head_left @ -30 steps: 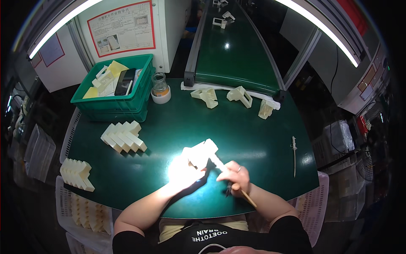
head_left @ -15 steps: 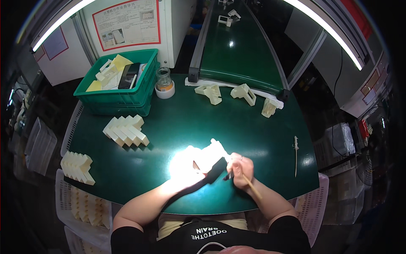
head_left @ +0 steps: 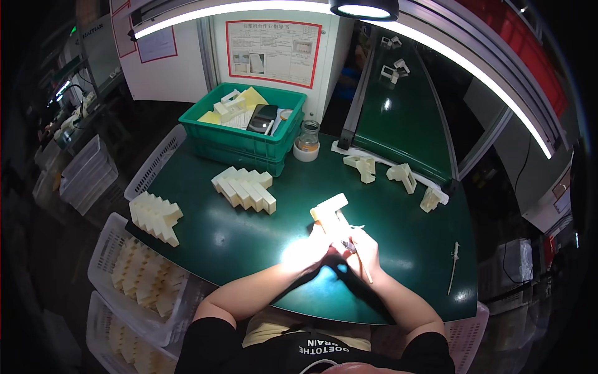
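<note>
Both my hands are together over the green table in bright lamp light. A cream plastic part [head_left: 330,212] is held in my left hand [head_left: 316,244], its wide end pointing away from me. Against the near end of this part is my right hand [head_left: 367,250], closed around a thin tool with a light wooden handle [head_left: 364,269]. The tool's dark tip lies close to the part, partly hidden by fingers. A thin pale strip sticks out beside my right fingers. Glare washes out much of my left hand.
Two stacks of cream parts [head_left: 244,189] [head_left: 154,218] stand left. A green crate [head_left: 243,140] and a glass jar [head_left: 309,134] are behind. Three loose parts [head_left: 402,177] lie before the conveyor [head_left: 405,118]. A thin sprue [head_left: 454,268] lies right; filled white baskets [head_left: 106,262] sit below left.
The view has swung left, so the table appears further right. The cream part has been turned, its wide end now facing away. My right hand with the tool has come in against the part.
</note>
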`<state>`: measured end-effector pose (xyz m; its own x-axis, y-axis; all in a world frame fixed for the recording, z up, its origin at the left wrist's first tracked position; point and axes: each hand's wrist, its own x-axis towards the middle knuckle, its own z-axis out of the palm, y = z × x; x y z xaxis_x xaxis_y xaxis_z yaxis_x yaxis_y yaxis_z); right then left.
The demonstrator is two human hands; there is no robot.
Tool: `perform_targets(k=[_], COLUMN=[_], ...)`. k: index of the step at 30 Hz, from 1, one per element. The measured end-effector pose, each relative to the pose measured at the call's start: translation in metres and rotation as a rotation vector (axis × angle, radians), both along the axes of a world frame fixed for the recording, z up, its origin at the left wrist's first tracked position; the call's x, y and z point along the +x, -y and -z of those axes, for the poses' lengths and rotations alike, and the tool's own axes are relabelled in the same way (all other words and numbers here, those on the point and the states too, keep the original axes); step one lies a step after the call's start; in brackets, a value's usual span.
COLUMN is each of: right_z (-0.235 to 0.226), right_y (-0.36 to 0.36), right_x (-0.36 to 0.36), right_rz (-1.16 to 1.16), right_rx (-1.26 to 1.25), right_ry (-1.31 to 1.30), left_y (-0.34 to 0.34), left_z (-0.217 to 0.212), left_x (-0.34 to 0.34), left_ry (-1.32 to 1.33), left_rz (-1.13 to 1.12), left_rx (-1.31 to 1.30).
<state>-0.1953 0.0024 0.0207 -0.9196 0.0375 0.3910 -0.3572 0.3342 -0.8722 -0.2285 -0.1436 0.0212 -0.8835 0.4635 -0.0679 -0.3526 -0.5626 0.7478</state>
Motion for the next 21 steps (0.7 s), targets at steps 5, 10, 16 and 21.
perform_targets(k=[5,10,16,21], right_z=[-0.053,-0.024,-0.031,-0.066], right_y=[0.012,0.069,0.069,-0.042], right_x=[-0.061,-0.108,-0.128,-0.186], right_rz=[0.025,-0.124,-0.065,0.649], right_rx=[0.289,0.553,0.163,0.708], right_ry=[-0.129,-0.146,0.141,-0.173], left_y=[0.077,0.157,0.164,0.096], left_z=[-0.030,-0.015,0.006,-0.059], left_x=[-0.085,-0.125,-0.129,-0.078], left_ry=[-0.609,-0.308,-0.313,-0.969], left_rz=[-1.024,-1.281,-1.379,-1.345], left_rx=[-0.705,-0.984,-1.122,-0.835])
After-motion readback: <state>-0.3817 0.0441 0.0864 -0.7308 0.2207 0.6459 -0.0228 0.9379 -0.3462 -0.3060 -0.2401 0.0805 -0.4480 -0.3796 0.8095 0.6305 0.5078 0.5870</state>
